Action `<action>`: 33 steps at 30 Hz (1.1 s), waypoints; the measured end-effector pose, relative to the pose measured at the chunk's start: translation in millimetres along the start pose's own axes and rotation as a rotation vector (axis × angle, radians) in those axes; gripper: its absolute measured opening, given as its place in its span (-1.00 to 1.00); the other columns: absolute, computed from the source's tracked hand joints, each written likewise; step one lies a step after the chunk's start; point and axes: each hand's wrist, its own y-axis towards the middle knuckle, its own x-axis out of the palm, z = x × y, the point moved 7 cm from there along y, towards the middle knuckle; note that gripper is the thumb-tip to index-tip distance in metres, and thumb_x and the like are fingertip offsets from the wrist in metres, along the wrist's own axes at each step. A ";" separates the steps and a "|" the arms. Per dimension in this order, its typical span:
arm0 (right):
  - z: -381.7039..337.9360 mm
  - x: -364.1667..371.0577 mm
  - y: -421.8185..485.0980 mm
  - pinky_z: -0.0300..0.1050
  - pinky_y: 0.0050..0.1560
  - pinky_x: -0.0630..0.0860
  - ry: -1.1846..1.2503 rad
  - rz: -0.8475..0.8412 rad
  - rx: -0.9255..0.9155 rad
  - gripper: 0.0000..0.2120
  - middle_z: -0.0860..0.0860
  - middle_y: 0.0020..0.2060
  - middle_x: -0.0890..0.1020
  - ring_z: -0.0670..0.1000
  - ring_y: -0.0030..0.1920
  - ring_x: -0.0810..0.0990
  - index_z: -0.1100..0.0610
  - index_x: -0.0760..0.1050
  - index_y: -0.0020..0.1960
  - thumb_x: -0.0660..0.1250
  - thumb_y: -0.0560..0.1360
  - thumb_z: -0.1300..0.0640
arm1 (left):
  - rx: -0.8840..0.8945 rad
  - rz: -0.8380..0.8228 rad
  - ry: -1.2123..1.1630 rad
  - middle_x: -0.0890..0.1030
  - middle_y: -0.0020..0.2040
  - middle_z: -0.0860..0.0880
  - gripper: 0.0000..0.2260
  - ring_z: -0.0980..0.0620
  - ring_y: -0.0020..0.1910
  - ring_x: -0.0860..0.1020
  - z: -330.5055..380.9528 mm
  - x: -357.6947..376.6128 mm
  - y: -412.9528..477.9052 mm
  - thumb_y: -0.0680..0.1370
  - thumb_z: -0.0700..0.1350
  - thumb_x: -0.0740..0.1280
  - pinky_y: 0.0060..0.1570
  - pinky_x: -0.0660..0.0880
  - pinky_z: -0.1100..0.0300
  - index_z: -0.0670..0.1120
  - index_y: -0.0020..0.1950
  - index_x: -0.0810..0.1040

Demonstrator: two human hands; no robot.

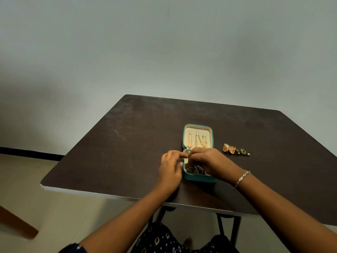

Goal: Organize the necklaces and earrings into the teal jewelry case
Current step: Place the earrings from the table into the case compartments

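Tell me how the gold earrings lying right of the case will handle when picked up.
The earrings look small and openwork, so probably light. Their domed bells may roll if nudged on the smooth table. The beaded ends likely swing loosely and could snag.

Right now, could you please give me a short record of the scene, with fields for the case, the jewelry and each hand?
case: teal jewelry case, open on the dark table
lid: three gold necklaces in a row
base: dark earrings in the near compartments
outside: gold and green earrings on the table, right of the case
left: left hand, index finger on the base's left rim
right: right hand, fingers curled over the base; any hold is hidden
wrist: silver bracelet, right arm
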 end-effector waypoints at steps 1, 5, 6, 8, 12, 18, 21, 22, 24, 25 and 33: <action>-2.7 0.1 -0.5 -0.30 -0.27 0.50 -0.029 -0.018 -0.048 -0.89 0.02 -0.20 0.65 -0.02 -0.24 0.64 0.13 0.58 -0.26 0.36 0.27 0.30 | -0.006 0.000 0.002 0.43 0.17 0.06 -0.80 0.19 0.19 0.30 -0.6 0.3 0.5 0.55 -0.24 0.20 0.02 0.30 0.37 -0.03 0.11 0.49; -3.9 4.1 0.2 -0.06 -0.28 0.63 -0.077 -0.137 -0.146 -0.78 0.09 -0.14 0.64 0.07 -0.17 0.65 0.17 0.59 -0.17 0.47 0.24 0.39 | -0.021 -0.008 -0.008 0.44 0.16 0.08 -0.83 0.17 0.18 0.32 -2.1 0.0 1.2 0.55 -0.19 0.25 0.02 0.32 0.37 -0.01 0.10 0.49; -3.7 6.1 0.9 -0.02 -0.28 0.63 -0.091 -0.167 -0.160 -0.78 0.10 -0.12 0.63 0.09 -0.15 0.65 0.18 0.59 -0.14 0.46 0.26 0.39 | -0.026 -0.011 -0.010 0.45 0.16 0.08 -0.83 0.17 0.19 0.33 -2.3 0.4 1.1 0.54 -0.19 0.25 0.04 0.33 0.33 -0.01 0.10 0.49; -5.5 9.7 1.7 -0.01 -0.29 0.62 -0.110 -0.215 -0.197 -0.77 0.13 -0.10 0.63 0.12 -0.14 0.65 0.20 0.59 -0.12 0.46 0.25 0.38 | -0.039 -0.016 -0.012 0.45 0.17 0.06 -0.82 0.17 0.19 0.32 -2.4 0.5 0.9 0.54 -0.20 0.25 0.06 0.34 0.31 -0.02 0.11 0.49; -7.8 13.4 1.7 -0.08 -0.40 0.59 -0.110 -0.237 -0.234 -0.83 0.15 -0.10 0.59 0.11 -0.17 0.62 0.20 0.60 -0.16 0.47 0.26 0.30 | -0.047 -0.021 0.000 0.46 0.18 0.04 -0.80 0.14 0.22 0.34 -3.1 0.0 2.5 0.54 -0.25 0.22 0.09 0.34 0.30 -0.04 0.12 0.48; -4.2 21.9 -1.6 -0.09 -0.32 0.59 -0.057 -0.140 -0.189 -0.76 0.11 -0.11 0.61 0.09 -0.14 0.62 0.14 0.55 -0.10 0.47 0.27 0.32 | -0.038 0.000 -0.030 0.47 0.16 0.06 -0.81 0.17 0.18 0.35 -1.1 -0.9 1.6 0.54 -0.22 0.23 -0.03 0.31 0.44 -0.02 0.12 0.49; 3.9 24.4 -3.8 -0.30 -0.26 0.49 0.055 -0.106 -0.083 -0.69 0.07 -0.13 0.60 0.01 -0.19 0.57 0.06 0.42 -0.06 0.39 0.32 0.36 | -0.040 0.008 -0.044 0.47 0.14 0.08 -0.82 0.20 0.15 0.34 -2.0 -1.4 1.5 0.54 -0.21 0.24 -0.09 0.30 0.49 -0.01 0.10 0.49; 5.4 23.2 -4.9 -0.43 -0.24 0.40 0.089 -0.082 -0.050 -0.66 0.06 -0.16 0.59 -0.06 -0.21 0.51 0.02 0.37 -0.06 0.37 0.33 0.37 | -0.039 0.009 -0.045 0.46 0.13 0.09 -0.82 0.21 0.14 0.34 -2.1 -1.4 1.4 0.54 -0.21 0.24 -0.09 0.30 0.49 -0.01 0.10 0.49; 9.6 16.0 -8.3 -0.42 -0.27 0.43 0.151 0.017 0.013 -0.73 0.06 -0.22 0.58 -0.12 -0.25 0.45 0.05 0.36 -0.09 0.32 0.35 0.35 | -0.028 0.020 -0.048 0.46 0.09 0.12 -0.83 0.20 0.12 0.35 -1.5 -2.0 1.3 0.54 -0.22 0.25 -0.09 0.30 0.48 -0.01 0.08 0.50; 14.0 10.8 -11.5 -0.30 -0.25 0.52 0.178 0.081 0.055 -0.81 0.06 -0.23 0.57 -0.07 -0.25 0.48 0.11 0.40 -0.12 0.30 0.36 0.34 | -0.020 0.029 -0.052 0.46 0.08 0.13 -0.83 0.19 0.12 0.36 -1.1 -2.5 1.1 0.54 -0.22 0.26 -0.08 0.30 0.48 -0.01 0.07 0.51; 50.1 -2.8 -64.3 -0.30 -0.12 0.47 0.248 0.284 0.278 -0.76 -0.12 -0.23 0.49 -0.10 -0.15 0.48 0.13 0.44 -0.17 0.29 0.34 0.45 | 0.024 0.167 -0.102 0.52 -0.02 0.06 -0.85 0.16 -0.04 0.47 0.0 -10.5 -0.9 0.52 -0.27 0.26 -0.16 0.36 0.45 -0.04 -0.03 0.53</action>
